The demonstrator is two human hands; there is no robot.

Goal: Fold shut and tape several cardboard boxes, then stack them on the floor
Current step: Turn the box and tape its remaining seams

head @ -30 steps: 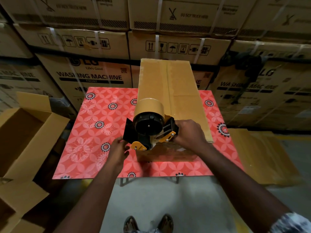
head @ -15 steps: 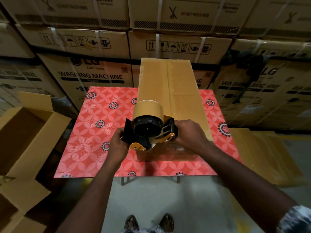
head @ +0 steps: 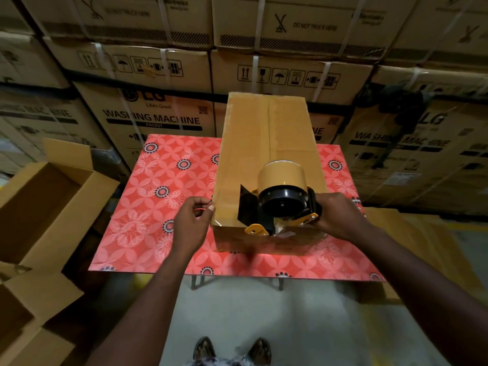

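A long closed cardboard box [head: 253,143] lies on the table with the red flowered cloth [head: 148,207], its top seam running away from me. A tape dispenser [head: 280,202] with a tan roll sits on the box's near end. My right hand [head: 338,215] grips the dispenser from its right side. My left hand [head: 192,220] is at the box's near left top corner, thumb and forefinger pinching the edge there. Crumpled clear tape shows under the dispenser at the box's near edge.
Open empty cardboard boxes [head: 45,212] stand on the floor at the left. Flat cardboard [head: 427,249] lies to the right of the table. Strapped washing machine cartons [head: 158,120] are stacked high behind it. My feet [head: 232,350] stand on bare grey floor.
My left hand let go of the dispenser's black flap and went left to the box's near corner. The dispenser and my right hand shifted right along the box's near end.
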